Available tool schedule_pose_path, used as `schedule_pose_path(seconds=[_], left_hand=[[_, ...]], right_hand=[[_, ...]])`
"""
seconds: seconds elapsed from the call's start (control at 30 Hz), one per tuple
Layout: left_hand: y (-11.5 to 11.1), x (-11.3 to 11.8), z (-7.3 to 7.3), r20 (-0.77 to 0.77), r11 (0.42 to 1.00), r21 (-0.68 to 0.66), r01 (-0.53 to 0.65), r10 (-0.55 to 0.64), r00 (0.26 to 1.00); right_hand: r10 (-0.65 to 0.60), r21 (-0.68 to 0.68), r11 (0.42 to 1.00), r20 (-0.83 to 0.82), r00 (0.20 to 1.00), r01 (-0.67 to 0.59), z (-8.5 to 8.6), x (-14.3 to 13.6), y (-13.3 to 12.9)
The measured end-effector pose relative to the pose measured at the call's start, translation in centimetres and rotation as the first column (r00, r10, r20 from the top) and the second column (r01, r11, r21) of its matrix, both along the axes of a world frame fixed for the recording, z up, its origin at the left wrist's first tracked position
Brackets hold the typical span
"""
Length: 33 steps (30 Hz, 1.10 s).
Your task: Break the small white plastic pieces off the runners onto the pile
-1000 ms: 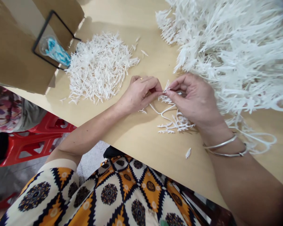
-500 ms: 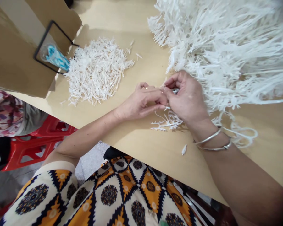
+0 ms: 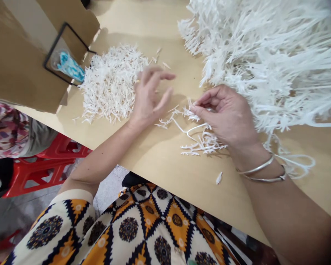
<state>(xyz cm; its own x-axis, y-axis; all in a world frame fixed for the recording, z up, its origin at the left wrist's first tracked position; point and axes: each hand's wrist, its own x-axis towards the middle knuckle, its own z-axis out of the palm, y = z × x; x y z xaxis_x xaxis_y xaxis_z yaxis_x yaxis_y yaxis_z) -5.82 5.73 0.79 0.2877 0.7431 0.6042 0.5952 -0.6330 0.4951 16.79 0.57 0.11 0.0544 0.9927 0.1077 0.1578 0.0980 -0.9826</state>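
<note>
My left hand [image 3: 150, 95] is raised beside the right edge of a heap of small white plastic sprigs [image 3: 113, 82]. It is slightly blurred, with its fingers apart and nothing visible in them. Between thumb and forefinger, my right hand [image 3: 228, 114] pinches a white branched plastic piece [image 3: 192, 113]. Thin white stems spread from it to the left and below. Under the right hand lies a loose tangle of white branching stems [image 3: 205, 143] on the table [image 3: 165, 165].
A large mound of white plastic strands [image 3: 264, 55] covers the back right. At the left stand a cardboard box [image 3: 24, 62], a black wire frame [image 3: 55, 44] and a clear cup with blue-and-white contents [image 3: 70, 66]. One stray sprig [image 3: 219, 178] lies near the front edge. Another person's lap and red stools [image 3: 41, 171] are beyond.
My left hand has come away from my right hand, moving up and left to the small heap, and its fingers have spread. The right hand keeps its pinch; the white branched piece now shows.
</note>
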Motion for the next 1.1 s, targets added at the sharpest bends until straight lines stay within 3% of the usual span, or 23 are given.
schedule_pose_path(seconds=[0.1,0.3,0.53,0.77,0.93,1.0,1.1], left_hand=[[-1.8,1.6,0.7,-0.149,0.975,-0.191,0.116,-0.146,0.978],[-2.0,2.1,0.4,-0.184,0.933,-0.333,0.139,-0.208,0.961],[-2.0,2.4,0.7,-0.204,0.896,-0.396,0.202,-0.300,0.932],[-1.4,2.2,0.1,-0.176,0.880,-0.404,0.250,-0.343,0.923],[-2.6,2.9,0.5,-0.035,0.798,-0.401,0.451,-0.505,0.862],[-2.6,2.9,0.4,0.027,0.819,-0.365,0.444,-0.467,0.884],[-0.8,1.8,-0.7,0.125,0.940,-0.268,0.211,-0.183,0.975]], right_hand=[[0.019,-0.024,1.000,-0.011,1.000,-0.019,0.0,-0.1,-0.1],[0.005,-0.016,1.000,-0.010,1.000,-0.006,0.0,-0.1,-0.1],[0.012,0.079,0.997,0.077,0.997,-0.018,-0.6,-0.3,0.1],[-0.028,0.106,0.994,0.138,0.990,0.014,-0.6,-1.2,-0.1],[-0.176,0.184,0.972,0.177,0.968,0.143,-0.8,-0.3,0.9],[-0.178,0.170,0.973,0.146,0.973,0.153,-1.1,0.3,1.4],[-0.105,0.106,0.989,0.056,0.993,0.099,-1.3,0.9,1.7]])
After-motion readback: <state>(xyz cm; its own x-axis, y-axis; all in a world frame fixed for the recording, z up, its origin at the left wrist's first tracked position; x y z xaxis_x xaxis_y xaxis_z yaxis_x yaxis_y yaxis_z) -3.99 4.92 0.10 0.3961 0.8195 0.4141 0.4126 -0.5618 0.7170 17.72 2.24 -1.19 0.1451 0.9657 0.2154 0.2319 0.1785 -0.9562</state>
